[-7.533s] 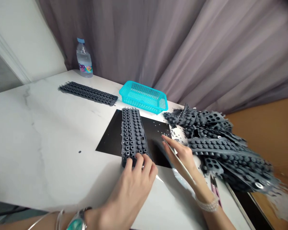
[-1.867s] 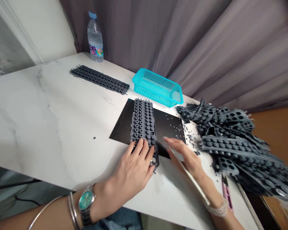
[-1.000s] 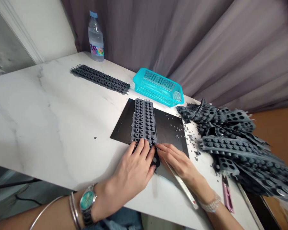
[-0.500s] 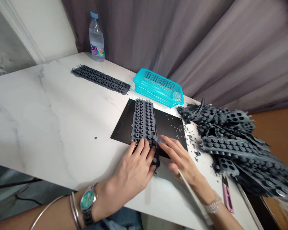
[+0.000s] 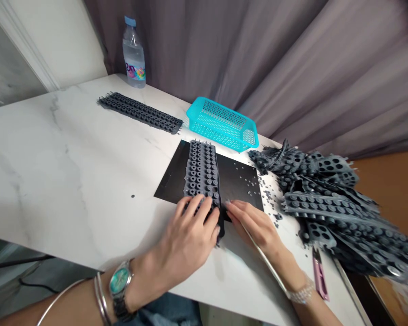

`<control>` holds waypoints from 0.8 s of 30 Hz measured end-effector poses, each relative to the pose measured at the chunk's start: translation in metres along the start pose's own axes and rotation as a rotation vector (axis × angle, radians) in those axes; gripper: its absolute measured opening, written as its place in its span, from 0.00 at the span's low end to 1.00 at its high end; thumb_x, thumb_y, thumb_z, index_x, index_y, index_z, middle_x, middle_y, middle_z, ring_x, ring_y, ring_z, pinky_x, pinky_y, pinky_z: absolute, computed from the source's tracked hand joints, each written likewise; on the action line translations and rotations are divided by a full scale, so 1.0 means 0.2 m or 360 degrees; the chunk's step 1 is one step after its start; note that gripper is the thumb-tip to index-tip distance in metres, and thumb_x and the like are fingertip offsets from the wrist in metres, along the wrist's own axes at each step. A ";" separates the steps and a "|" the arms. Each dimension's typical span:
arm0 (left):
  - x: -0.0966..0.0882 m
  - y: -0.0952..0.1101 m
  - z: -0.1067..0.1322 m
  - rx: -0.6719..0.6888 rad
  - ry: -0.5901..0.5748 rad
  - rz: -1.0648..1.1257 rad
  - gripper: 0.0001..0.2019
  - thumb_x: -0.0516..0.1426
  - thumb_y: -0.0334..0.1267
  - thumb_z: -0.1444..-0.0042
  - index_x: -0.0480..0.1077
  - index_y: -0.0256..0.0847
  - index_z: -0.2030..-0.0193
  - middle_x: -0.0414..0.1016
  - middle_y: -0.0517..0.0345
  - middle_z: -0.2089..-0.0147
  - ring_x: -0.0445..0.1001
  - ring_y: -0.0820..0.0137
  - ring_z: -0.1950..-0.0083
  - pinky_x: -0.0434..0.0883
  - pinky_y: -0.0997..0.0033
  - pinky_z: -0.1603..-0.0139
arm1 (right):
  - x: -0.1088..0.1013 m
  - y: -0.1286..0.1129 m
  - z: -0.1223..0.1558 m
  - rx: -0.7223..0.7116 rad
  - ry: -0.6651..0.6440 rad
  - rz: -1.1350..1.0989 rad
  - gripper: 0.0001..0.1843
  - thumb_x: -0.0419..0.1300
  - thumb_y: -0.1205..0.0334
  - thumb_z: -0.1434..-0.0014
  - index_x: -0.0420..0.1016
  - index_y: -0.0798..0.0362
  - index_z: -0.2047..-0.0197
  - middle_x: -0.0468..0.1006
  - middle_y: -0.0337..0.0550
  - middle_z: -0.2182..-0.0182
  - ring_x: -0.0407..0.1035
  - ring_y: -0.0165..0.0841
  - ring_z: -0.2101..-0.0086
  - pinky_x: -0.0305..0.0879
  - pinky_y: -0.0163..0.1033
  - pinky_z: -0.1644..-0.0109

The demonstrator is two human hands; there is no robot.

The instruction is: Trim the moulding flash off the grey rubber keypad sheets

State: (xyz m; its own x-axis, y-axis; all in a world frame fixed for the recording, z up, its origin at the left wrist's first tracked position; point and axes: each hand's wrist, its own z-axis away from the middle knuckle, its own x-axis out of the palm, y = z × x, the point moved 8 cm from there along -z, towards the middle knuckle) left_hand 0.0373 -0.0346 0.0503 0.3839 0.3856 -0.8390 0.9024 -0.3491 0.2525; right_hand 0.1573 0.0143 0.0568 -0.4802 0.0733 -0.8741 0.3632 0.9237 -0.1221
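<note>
A dark grey moulded rubber strip (image 5: 201,167) with rows of round studs and rings lies lengthwise on a black mat (image 5: 236,181). My left hand (image 5: 193,235) presses on its near end, fingers curled over the studs and hiding part of it. Just right of the strip, my right hand (image 5: 255,226) has its fingertips pinched together. A long, thin, pale tool (image 5: 267,260) runs from this hand back along the wrist; its kind is not clear. Whatever the fingertips pinch is too small to make out.
A similar strip (image 5: 141,112) lies at the back left, near a water bottle (image 5: 134,59). A turquoise basket (image 5: 222,124) stands behind the mat. On the right are heaped rubber sheets (image 5: 326,203), small scattered discs (image 5: 270,197) and pink-handled snips (image 5: 320,276).
My right hand's fingers have come together from a looser spread and dipped slightly nearer. The left hand stays on the strip's near end. The whole view has shifted a little.
</note>
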 end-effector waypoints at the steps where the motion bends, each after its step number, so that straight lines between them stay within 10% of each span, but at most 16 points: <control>1: -0.05 -0.02 -0.02 -0.0042 0.0106 0.0101 0.13 0.51 0.34 0.35 0.73 0.37 0.48 0.74 0.48 0.46 0.68 0.60 0.42 0.65 0.54 0.41 | -0.01 -0.02 0.00 -0.0063 -0.0055 0.0063 0.22 0.54 0.73 0.35 0.65 0.57 0.39 0.77 0.53 0.55 0.73 0.37 0.53 0.75 0.42 0.51; 11: -0.11 -0.14 -0.08 -0.0334 0.0196 0.1029 0.07 0.57 0.31 0.38 0.78 0.43 0.61 0.75 0.55 0.56 0.70 0.66 0.50 0.71 0.62 0.48 | -0.07 -0.17 -0.05 -0.0351 -0.0104 0.0319 0.17 0.51 0.75 0.34 0.71 0.60 0.45 0.77 0.54 0.57 0.71 0.38 0.53 0.74 0.42 0.52; 20: -0.35 -0.43 -0.02 -0.0668 0.0821 -0.0065 0.06 0.58 0.31 0.41 0.77 0.44 0.61 0.77 0.52 0.58 0.71 0.56 0.51 0.65 0.51 0.46 | -0.08 -0.04 -0.02 -0.0084 0.0120 0.0136 0.21 0.57 0.76 0.37 0.65 0.62 0.41 0.80 0.52 0.59 0.75 0.36 0.54 0.76 0.41 0.49; 24: -0.31 -0.54 0.01 -0.0885 0.0593 -0.0273 0.25 0.59 0.32 0.43 0.67 0.44 0.38 0.75 0.45 0.50 0.71 0.51 0.50 0.64 0.47 0.48 | -0.05 0.02 0.00 -0.0026 0.0174 0.0083 0.20 0.58 0.75 0.38 0.67 0.59 0.42 0.80 0.52 0.56 0.76 0.36 0.54 0.78 0.42 0.50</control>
State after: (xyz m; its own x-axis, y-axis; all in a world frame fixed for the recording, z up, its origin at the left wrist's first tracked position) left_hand -0.0843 -0.0223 0.0751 0.1787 0.6989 -0.6925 0.8843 0.1945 0.4245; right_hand 0.1633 0.0170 0.0659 -0.5454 0.1613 -0.8225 0.3773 0.9235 -0.0691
